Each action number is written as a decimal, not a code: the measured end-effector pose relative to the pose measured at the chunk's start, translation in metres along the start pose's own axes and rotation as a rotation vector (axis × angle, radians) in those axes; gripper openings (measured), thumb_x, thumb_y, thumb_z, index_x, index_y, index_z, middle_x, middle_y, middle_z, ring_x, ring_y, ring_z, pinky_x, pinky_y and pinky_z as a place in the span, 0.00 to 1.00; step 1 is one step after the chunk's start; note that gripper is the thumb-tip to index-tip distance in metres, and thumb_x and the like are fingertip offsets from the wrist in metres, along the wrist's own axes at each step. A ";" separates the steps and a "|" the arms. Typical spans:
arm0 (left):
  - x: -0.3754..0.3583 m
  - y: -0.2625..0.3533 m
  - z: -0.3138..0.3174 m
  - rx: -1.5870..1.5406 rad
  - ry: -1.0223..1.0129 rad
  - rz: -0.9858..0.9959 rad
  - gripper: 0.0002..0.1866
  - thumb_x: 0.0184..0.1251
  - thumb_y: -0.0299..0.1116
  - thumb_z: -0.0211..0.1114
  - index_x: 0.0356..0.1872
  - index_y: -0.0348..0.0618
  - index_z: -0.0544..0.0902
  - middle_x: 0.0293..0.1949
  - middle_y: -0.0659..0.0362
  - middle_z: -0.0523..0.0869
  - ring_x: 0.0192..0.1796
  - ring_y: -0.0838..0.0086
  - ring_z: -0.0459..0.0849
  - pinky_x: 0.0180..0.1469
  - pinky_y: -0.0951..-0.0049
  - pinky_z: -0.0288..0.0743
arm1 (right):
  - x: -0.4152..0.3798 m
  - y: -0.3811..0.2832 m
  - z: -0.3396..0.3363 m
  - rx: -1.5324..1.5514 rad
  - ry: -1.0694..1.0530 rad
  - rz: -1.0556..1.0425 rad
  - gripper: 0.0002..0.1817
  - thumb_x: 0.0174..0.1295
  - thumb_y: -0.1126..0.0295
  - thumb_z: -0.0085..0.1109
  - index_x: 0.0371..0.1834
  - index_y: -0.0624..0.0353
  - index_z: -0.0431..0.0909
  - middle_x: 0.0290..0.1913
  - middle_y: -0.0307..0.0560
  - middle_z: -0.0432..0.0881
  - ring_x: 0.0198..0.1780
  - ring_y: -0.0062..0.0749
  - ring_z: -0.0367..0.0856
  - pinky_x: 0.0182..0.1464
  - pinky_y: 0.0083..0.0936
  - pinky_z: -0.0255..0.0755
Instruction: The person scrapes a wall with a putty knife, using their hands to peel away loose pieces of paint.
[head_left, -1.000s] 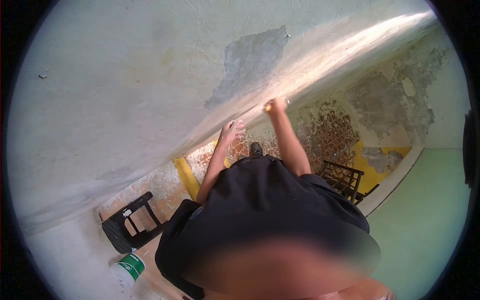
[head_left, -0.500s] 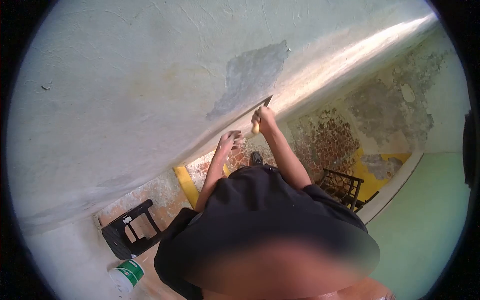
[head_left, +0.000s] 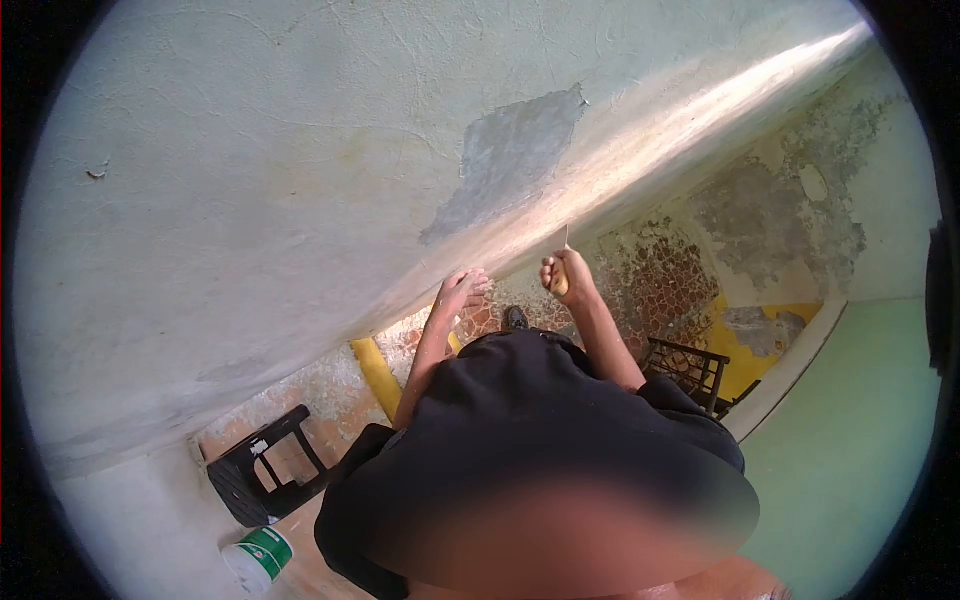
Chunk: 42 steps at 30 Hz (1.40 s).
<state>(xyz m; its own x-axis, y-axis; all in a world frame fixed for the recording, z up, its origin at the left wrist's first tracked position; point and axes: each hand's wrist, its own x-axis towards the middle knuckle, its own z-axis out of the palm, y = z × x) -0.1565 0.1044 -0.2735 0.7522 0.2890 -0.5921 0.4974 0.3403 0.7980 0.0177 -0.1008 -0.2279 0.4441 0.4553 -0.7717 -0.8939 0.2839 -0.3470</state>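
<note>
A scraper with a pale yellowish handle (head_left: pixel 559 286) is held in my right hand (head_left: pixel 572 272), the fingers wrapped round the handle. Its narrow blade (head_left: pixel 567 236) points up and looks thin, close to edge-on; whether it touches the wall cannot be made out. To the left, my left hand (head_left: pixel 465 290) is held near the lower wall with its fingers stretched out and nothing in them. Above both hands, the pale wall (head_left: pixel 300 200) carries a bare grey patch (head_left: pixel 515 150) with ragged edges.
A black plastic stool (head_left: pixel 240 480) stands at lower left, with a white and green bucket (head_left: pixel 262 553) beside it. A dark metal frame (head_left: pixel 690 370) is on the right. Worn patterned tiles (head_left: pixel 660 275) and a yellow strip (head_left: pixel 375 372) mark the floor.
My right hand has moved right and down, away from the grey patch, and the scraper has turned so its blade looks narrower. My left hand has stayed nearly in place, its fingers straighter.
</note>
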 end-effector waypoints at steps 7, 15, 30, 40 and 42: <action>-0.005 0.016 0.018 0.023 0.008 -0.029 0.23 0.80 0.47 0.58 0.64 0.40 0.80 0.53 0.57 0.90 0.42 0.74 0.88 0.43 0.73 0.83 | -0.064 0.003 0.083 -0.182 -0.091 -0.229 0.16 0.73 0.72 0.39 0.61 0.46 0.65 0.21 0.34 0.62 0.13 0.22 0.61 0.12 0.24 0.56; -0.001 -0.012 0.006 -0.069 -0.020 0.026 0.23 0.81 0.46 0.58 0.64 0.41 0.80 0.55 0.55 0.89 0.46 0.72 0.89 0.46 0.71 0.84 | 0.035 -0.019 0.028 -0.039 0.230 -0.510 0.26 0.67 0.79 0.42 0.68 0.49 0.70 0.19 0.36 0.66 0.14 0.24 0.66 0.14 0.28 0.62; -0.016 0.003 0.011 -0.074 0.002 0.029 0.23 0.81 0.45 0.57 0.63 0.38 0.80 0.55 0.54 0.88 0.46 0.72 0.89 0.45 0.71 0.84 | -0.002 -0.051 0.038 -0.138 0.101 -0.351 0.06 0.66 0.81 0.43 0.32 0.57 0.63 0.22 0.37 0.67 0.17 0.22 0.63 0.16 0.27 0.58; -0.005 -0.030 -0.005 -0.017 0.003 -0.101 0.22 0.82 0.45 0.56 0.64 0.41 0.80 0.55 0.55 0.89 0.46 0.69 0.89 0.47 0.67 0.84 | 0.011 -0.056 0.053 -0.053 -0.088 -0.240 0.10 0.68 0.80 0.44 0.29 0.55 0.61 0.21 0.33 0.65 0.15 0.18 0.60 0.15 0.20 0.53; -0.003 -0.036 -0.009 -0.045 -0.035 -0.031 0.23 0.82 0.46 0.56 0.65 0.42 0.79 0.58 0.54 0.88 0.49 0.69 0.88 0.49 0.67 0.83 | 0.100 -0.083 0.008 0.266 -0.152 -0.147 0.12 0.66 0.81 0.45 0.27 0.54 0.60 0.21 0.33 0.62 0.15 0.19 0.58 0.15 0.21 0.53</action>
<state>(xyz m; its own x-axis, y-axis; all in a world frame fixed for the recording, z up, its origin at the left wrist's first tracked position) -0.1807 0.0993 -0.3017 0.7520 0.2466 -0.6113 0.5010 0.3889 0.7732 0.1365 -0.0724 -0.2722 0.5892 0.5078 -0.6285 -0.7810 0.5572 -0.2820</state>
